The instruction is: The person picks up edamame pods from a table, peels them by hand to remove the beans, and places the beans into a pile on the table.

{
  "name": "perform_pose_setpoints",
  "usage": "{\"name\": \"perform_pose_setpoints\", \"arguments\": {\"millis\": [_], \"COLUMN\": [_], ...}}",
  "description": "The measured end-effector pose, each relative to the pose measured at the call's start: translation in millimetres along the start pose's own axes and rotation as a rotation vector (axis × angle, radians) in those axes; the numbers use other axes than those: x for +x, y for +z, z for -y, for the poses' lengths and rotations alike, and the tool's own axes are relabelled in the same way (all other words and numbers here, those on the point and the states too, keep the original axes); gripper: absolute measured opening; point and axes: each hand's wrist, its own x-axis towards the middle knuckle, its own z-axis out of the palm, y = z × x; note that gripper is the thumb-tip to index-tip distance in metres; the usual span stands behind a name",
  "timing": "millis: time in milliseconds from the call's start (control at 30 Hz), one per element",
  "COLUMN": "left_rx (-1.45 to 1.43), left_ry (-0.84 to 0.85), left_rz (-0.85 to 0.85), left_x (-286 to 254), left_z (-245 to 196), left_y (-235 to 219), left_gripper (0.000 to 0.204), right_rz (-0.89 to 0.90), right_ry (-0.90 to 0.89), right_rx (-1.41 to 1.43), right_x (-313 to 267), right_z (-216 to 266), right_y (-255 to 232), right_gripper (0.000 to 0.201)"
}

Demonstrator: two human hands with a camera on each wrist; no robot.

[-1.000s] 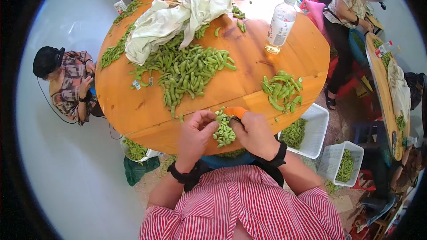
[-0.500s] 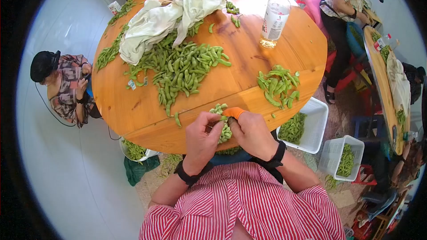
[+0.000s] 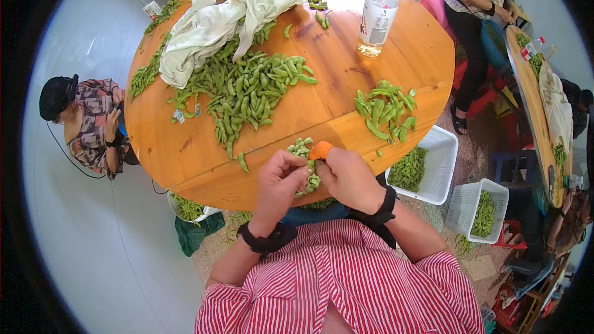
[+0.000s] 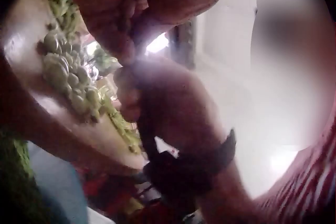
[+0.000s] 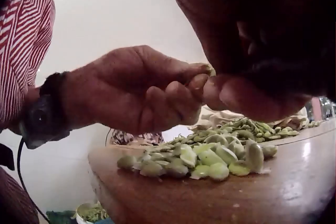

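Note:
At the near edge of the wooden table (image 3: 346,130), both hands meet over a small pile of shelled green beans (image 5: 210,161). My left hand (image 3: 278,180) pinches a green edamame pod (image 5: 211,70) between thumb and forefinger; only a sliver of it shows. My right hand (image 3: 351,179) wears an orange finger cover (image 3: 320,149), and its curled fingers grip at the same pod, fingertips against the left ones. Most of the pod is hidden by the fingers. Beyond the hands lies a big heap of edamame pods (image 3: 253,89), partly under a pale cloth (image 3: 229,18).
A smaller pile of pods (image 3: 385,110) lies to the right, with a plastic bottle (image 3: 377,15) behind it. White baskets (image 3: 442,164) of green pods stand on the floor at right. One person (image 3: 93,120) sits at left; others are at the right beside another table (image 3: 526,93).
The head view has shifted, so the table's things sit higher and further left. My hands stay over the beans; the left fingers have closed in toward the right ones at the pod.

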Motion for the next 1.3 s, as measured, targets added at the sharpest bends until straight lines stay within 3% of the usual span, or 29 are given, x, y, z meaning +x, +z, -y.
{"name": "perform_pose_setpoints", "arguments": {"millis": [133,200,333,400,433,500,633,700,733,800,867,967,1100,1167,1233,1300], "left_rx": [-0.19,-0.465,-0.245,0.433,0.436,0.733,0.813,0.167,0.166,-0.157,-0.262,-0.429,-0.432,-0.414,-0.396,-0.431], "left_ry": [-0.199,-0.267,-0.231,0.171,0.169,0.542,0.564,-0.014,-0.013,-0.112,-0.139,-0.184,-0.176,-0.155,-0.135,-0.226], "left_rz": [0.047,0.184,0.116,0.044,0.043,-0.006,-0.07,-0.048,-0.049,0.05,0.041,0.023,0.002,0.014,0.025,0.07], "left_x": [5.0,8.7,4.8,-0.9,-0.2,3.5,0.9,0.4,2.1,6.0,6.9,7.9,8.6,9.1,9.3,10.5], "left_z": [-8.1,-1.8,-5.2,-5.8,-6.1,-6.9,-5.6,1.2,4.0,7.4,5.7,4.3,2.3,4.4,4.6,2.9], "left_y": [-7.9,-14.3,-5.2,-3.2,-2.9,-1.4,1.5,-0.2,-2.2,-6.8,-4.4,0.8,4.9,3.8,1.7,-1.1], "left_gripper": [0.007,0.009,0.009,0.009,0.009,0.011,0.011,0.013,0.013,0.019,0.021,0.022,0.022,0.022,0.022,0.023], "right_rz": [-0.011,-0.009,0.038,0.059,0.045,0.03,0.036,0.033,0.052,0.071,0.195,0.132,0.1,0.027,-0.002,-0.027], "right_ry": [-0.04,-0.041,0.052,0.079,0.058,0.036,0.009,-0.026,-0.001,0.023,0.21,0.183,0.221,0.132,0.131,0.128], "right_rx": [0.163,0.195,0.262,0.219,0.181,0.141,0.131,0.118,0.244,0.371,0.59,0.684,0.711,0.407,0.416,0.425], "right_x": [3.3,5.1,5.6,5.2,5.0,5.1,5.2,5.7,6.4,8.2,10.5,13.2,13.4,12.7,12.4,12.9], "right_z": [1.1,2.3,1.2,0.2,0.0,0.2,-0.9,-2.3,-2.4,-2.2,-2.4,-3.6,3.7,8.6,5.4,5.6], "right_y": [-5.0,-7.3,-9.3,-7.3,-5.7,-4.7,-3.4,-5.0,-6.5,-9.4,-11.9,-8.0,-8.7,-12.8,-10.0,-8.6], "right_gripper": [0.011,0.011,0.013,0.013,0.014,0.015,0.015,0.015,0.013,0.012,0.011,0.014,0.015,0.016,0.015,0.014]}}
